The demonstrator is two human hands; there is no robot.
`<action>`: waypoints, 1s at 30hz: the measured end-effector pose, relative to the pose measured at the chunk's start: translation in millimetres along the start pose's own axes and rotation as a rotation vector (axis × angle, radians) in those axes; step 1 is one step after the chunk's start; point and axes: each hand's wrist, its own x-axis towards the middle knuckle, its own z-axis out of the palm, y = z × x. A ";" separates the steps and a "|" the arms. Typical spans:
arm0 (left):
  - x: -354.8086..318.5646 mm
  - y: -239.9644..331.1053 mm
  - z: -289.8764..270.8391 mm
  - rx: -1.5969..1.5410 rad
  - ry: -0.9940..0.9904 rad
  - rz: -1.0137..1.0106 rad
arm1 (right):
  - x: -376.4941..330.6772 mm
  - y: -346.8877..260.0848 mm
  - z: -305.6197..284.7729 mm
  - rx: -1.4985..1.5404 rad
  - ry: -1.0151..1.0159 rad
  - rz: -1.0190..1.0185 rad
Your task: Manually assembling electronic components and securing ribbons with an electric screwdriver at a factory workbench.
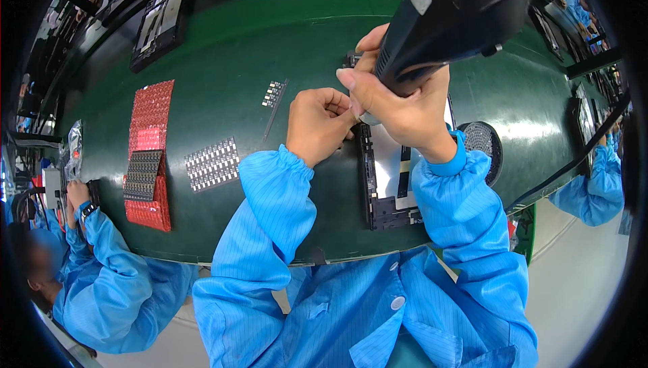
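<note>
The tip of the dark power tool (452,17) is hidden behind the right hand (398,98). The upper end of the open device frame (388,179) is covered by both hands, and what the curled left hand (318,122) pinches cannot be made out.

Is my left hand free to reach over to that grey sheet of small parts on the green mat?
Probably yes. The left hand holds nothing that shows, and the green mat between it and the grey sheet of small parts lies bare. The right hand grips the dark power tool.
</note>
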 end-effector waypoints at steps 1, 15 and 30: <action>0.6 -0.5 -0.2 0.015 -0.005 0.025 | -0.6 -0.8 0.5 0.000 -0.002 0.003; -10.5 12.1 -51.8 0.813 0.419 0.305 | -8.0 -36.9 -58.1 0.195 0.076 -0.058; -18.5 12.2 -54.7 0.839 0.124 0.237 | -83.3 -39.2 -172.7 0.099 0.559 0.023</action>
